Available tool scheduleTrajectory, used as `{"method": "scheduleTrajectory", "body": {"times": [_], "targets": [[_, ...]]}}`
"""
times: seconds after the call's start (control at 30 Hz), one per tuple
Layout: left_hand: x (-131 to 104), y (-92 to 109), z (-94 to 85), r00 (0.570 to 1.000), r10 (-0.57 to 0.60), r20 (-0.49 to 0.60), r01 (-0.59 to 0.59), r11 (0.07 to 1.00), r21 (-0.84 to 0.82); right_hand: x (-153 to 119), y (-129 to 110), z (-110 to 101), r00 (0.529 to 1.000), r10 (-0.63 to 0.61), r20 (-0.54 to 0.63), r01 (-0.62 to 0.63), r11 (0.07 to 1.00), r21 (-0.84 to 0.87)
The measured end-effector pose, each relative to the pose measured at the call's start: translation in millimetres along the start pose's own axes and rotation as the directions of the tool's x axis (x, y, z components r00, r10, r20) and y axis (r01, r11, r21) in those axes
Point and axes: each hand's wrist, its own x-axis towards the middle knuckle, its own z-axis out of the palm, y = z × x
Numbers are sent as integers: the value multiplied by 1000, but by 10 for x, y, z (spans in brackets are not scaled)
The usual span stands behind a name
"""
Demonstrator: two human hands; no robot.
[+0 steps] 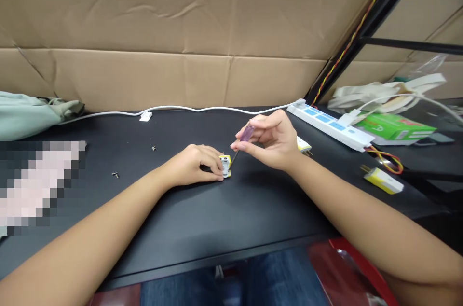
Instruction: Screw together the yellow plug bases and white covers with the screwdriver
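My left hand point(202, 163) is closed on a small yellow-and-white plug housing point(226, 166), pressing it to the black table. Its upturned face shows grey inner parts. In my right hand point(273, 139) is a screwdriver with a purple handle point(247, 133), held by the fingertips at a slant. The thin shaft point(234, 157) runs down to the right side of the housing; whether the tip sits on a screw is too small to tell. Some loose screws point(115, 174) lie left of my left hand, with more small screws point(154, 148) farther back.
A white power strip point(331, 125) with a plugged-in cable stands at the back right, near a green box point(396, 127). One yellow-and-white plug point(383, 180) lies at the right; another point(304, 144) is partly behind my right hand. A white cable point(202, 109) runs along the cardboard wall.
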Motion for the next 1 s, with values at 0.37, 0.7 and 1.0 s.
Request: {"method": "scheduleTrajectory", "body": {"times": [0.37, 0.7, 1.0], "targets": [[-2, 11, -3, 1000, -27, 17, 28, 999, -44, -29, -106, 19, 981, 92, 172, -125, 974, 191], [-9, -7, 34, 997, -76, -21, 73, 989, -125, -108, 40, -10, 970, 225, 93, -238, 959, 157], [-11, -2, 35, 994, -105, -12, 103, 986, -131, -71, 46, 64, 992, 111, -53, -112, 993, -22]]}}
